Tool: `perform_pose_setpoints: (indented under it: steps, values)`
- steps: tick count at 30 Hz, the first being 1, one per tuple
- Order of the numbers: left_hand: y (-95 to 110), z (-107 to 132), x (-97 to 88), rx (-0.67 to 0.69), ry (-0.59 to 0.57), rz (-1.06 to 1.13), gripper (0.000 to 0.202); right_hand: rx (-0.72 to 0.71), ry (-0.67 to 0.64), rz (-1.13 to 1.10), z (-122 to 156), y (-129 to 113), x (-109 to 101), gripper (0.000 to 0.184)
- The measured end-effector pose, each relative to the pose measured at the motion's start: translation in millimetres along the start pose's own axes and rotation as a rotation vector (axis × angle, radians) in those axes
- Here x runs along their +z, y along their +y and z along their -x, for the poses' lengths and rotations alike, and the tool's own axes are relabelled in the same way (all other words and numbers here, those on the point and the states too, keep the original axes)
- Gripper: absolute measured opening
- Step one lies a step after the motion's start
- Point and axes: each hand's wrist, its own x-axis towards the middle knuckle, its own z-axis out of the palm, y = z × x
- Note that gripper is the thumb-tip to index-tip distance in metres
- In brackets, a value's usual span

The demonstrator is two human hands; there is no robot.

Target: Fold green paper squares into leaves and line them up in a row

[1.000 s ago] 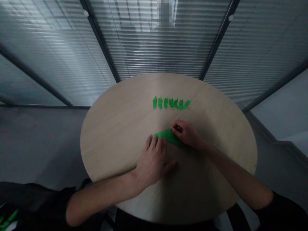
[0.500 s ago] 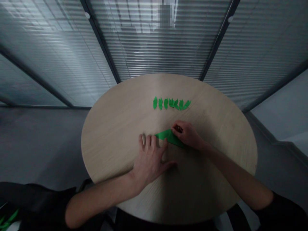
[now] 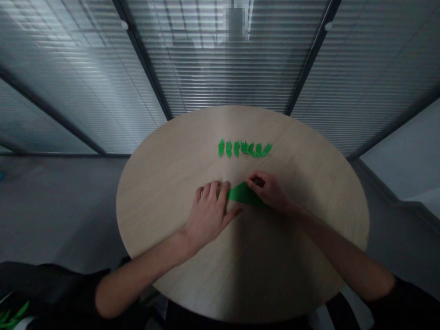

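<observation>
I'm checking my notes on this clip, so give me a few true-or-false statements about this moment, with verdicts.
1. The fingers of the right hand are on a piece of green paper. True.
2. The left hand holds the green paper up off the table. False: it lies flat on the table at the paper's left end.
3. The small green pieces lie in a single row beyond the hands. True.
4. The table is square. False: it is round, of light wood.
</observation>
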Motion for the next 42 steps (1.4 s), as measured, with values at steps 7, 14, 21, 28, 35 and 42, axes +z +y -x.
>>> perform_pose_setpoints:
  steps: [7, 14, 21, 28, 35, 42]
  values:
    - [-30, -47, 7.0, -0.028, -0.129, 0.747, 0.049, 0.054, -0.011, -0.21, 1, -10, -4, 0.025]
    - [-34, -69, 9.1, 0.015, -0.445, 0.906, 0.033, 0.108, -0.008, -0.287, 2, -19, -7, 0.028]
    - [-33, -61, 1.7, 0.046, -0.527, 0.898, 0.039, 0.147, -0.032, -0.321, 4, -26, -8, 0.027]
    - [-32, -59, -0.3, 0.024, -0.552, 0.922, 0.038, 0.178, -0.03, -0.365, 3, -22, -10, 0.028]
    - [-31, -57, 2.1, -0.002, -0.559, 0.986, 0.036, 0.212, -0.026, -0.373, 2, -20, -11, 0.029]
    - [-28, -54, 3.8, -0.064, -0.57, 1.029, 0.038, 0.279, -0.045, -0.437, 6, -26, -11, 0.032]
